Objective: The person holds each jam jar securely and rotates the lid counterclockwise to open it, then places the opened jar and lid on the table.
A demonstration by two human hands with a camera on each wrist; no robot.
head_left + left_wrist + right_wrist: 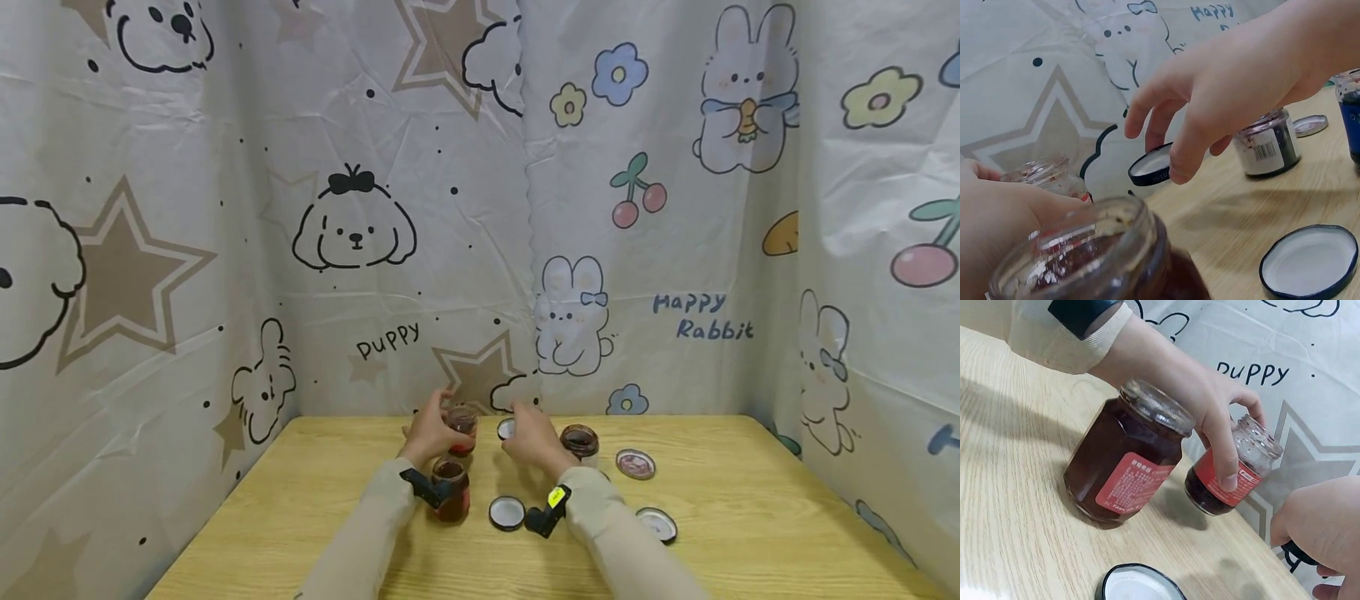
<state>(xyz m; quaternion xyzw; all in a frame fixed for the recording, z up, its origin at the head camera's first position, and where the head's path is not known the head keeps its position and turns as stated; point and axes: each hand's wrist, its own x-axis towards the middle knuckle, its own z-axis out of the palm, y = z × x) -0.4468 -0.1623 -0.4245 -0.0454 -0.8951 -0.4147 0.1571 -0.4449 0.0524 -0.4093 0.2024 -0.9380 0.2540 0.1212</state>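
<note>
At the back of the table my left hand (430, 432) grips an uncapped glass jar (1222, 478) with a red label, thumb across the label. The jar is partly filled with dark red jam. To its right, my right hand (536, 439) pinches a dark-rimmed jar lid (1150, 167) between thumb and fingers, its white inside facing up. A fuller uncapped jam jar (1125, 465) stands close in front of my left hand, under the wrist. A second lid (507, 513) lies white side up between my forearms.
Right of my right hand stands an open jar (1266, 145) with a white barcode label. Beyond it is a blue-labelled jar (1350, 115), mostly hidden in the head view. A patterned lid (636, 463) and a white-inside lid (657, 525) lie farther right. A printed curtain (465, 250) borders the table.
</note>
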